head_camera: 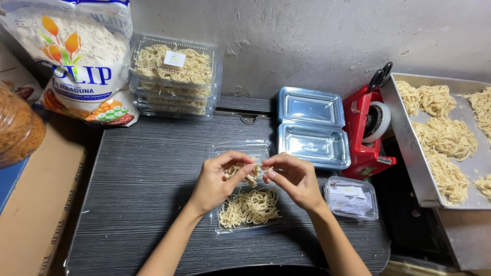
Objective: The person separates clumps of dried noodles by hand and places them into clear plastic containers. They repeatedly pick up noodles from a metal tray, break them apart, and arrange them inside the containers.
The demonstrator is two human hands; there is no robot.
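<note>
A clear plastic container [250, 207] lies open on the dark striped tabletop [143, 194], close to the person, with a nest of pale noodles [249, 206] filling its near half. Just above it, the left hand [217, 181] and the right hand [294, 179] meet over the container's far half, fingertips nearly touching, and together they pinch a small tuft of noodles [250, 174] between thumbs and forefingers; both hands are closed lightly on those strands, not clenched. To the right of the right wrist sits a small clear tub [351, 198] holding white paper labels. Farther back stands an empty open clear container [313, 128], its two halves one behind the other. Beside that is a red tape dispenser [365, 130] with black-handled scissors [381, 76] poking up behind it. At the right edge, a metal tray [409, 148] carries several noodle nests. Against the wall at the back, a stack of closed noodle-filled containers [174, 76] leans up, and left of it stands a large printed flour bag [82, 56]. A cardboard box [36, 204] lies along the left side.
</note>
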